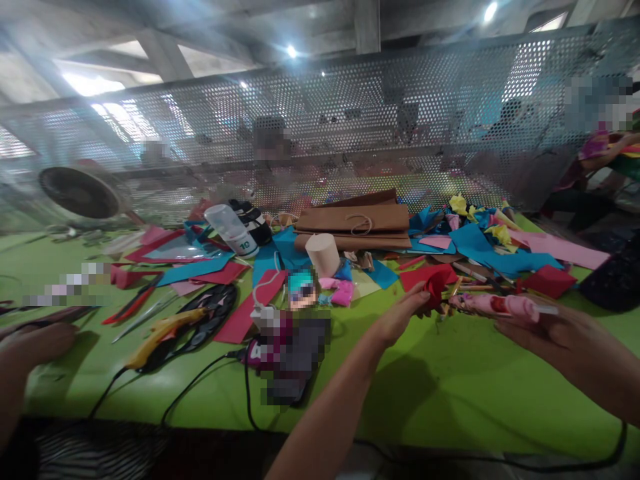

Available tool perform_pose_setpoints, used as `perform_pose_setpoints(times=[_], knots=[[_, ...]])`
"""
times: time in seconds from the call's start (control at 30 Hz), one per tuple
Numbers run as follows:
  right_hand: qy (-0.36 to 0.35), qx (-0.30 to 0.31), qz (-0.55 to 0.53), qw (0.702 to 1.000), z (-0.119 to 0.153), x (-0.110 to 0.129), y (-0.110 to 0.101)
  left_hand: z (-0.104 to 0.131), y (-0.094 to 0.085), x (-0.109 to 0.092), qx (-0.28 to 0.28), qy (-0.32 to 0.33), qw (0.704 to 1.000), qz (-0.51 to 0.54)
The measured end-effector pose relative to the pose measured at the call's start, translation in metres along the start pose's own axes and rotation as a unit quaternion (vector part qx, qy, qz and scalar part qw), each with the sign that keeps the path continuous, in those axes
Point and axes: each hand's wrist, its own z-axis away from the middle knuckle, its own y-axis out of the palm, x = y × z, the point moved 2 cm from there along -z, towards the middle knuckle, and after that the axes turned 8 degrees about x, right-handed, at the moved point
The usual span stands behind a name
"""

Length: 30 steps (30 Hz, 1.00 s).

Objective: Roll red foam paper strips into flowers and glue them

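Note:
Between the fingers of my left hand [400, 315] is a folded red paper piece [436, 285], held above the green table at the right. My right hand [563, 337] grips a pink glue gun [505, 305]. Its nozzle points left toward the red paper, and I cannot tell whether the two touch. A clear glue stick [547, 309] juts out of the gun's back end. Behind both hands lie blue paper scraps [480, 247] and a red paper scrap [549, 281].
A co-worker's hand [47, 343] rests at the far left. Nearby lie a yellow glue gun [167, 328], red-handled scissors [133, 303] and a dark phone-like object [300, 360]. Folded brown paper [353, 220], a paper roll [323, 255] and a white bottle [231, 230] stand behind. Black cables hang over the front edge.

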Motion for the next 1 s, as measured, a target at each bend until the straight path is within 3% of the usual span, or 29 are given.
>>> perform_pose_setpoints(times=[0.53,1.0], knots=[[0.004,0.058,-0.01,0.998,-0.0005,-0.0024,0.0012,-0.0008,-0.001,0.0028,-0.006,-0.005,1.0,0.008],[-0.006,0.036,0.009,0.999,-0.0005,-0.0044,0.0006,-0.001,-0.0013,0.0048,0.002,-0.007,1.0,0.001]])
